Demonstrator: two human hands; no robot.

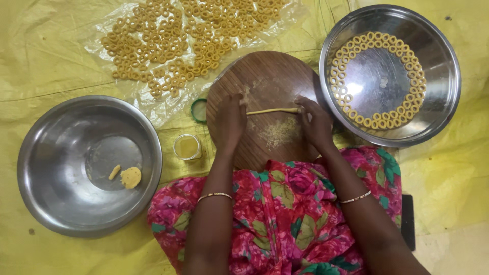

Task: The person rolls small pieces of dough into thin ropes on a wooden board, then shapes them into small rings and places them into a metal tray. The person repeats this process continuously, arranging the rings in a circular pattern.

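You have a round board [270, 81] of brown wood, matt with fine grain and dusted with pale flour, and on it a thin dough rope [272, 110] that looks smooth and soft. The bowl [35, 168] and the tray [438, 66] are polished metal, glossy enough to throw glare, while the yellow sheet [51, 61] under them is crinkled, shiny plastic. The dough rings [168, 46] look dry and matt on clear, glossy film, and your lap cloth [285, 214] is soft floral fabric.
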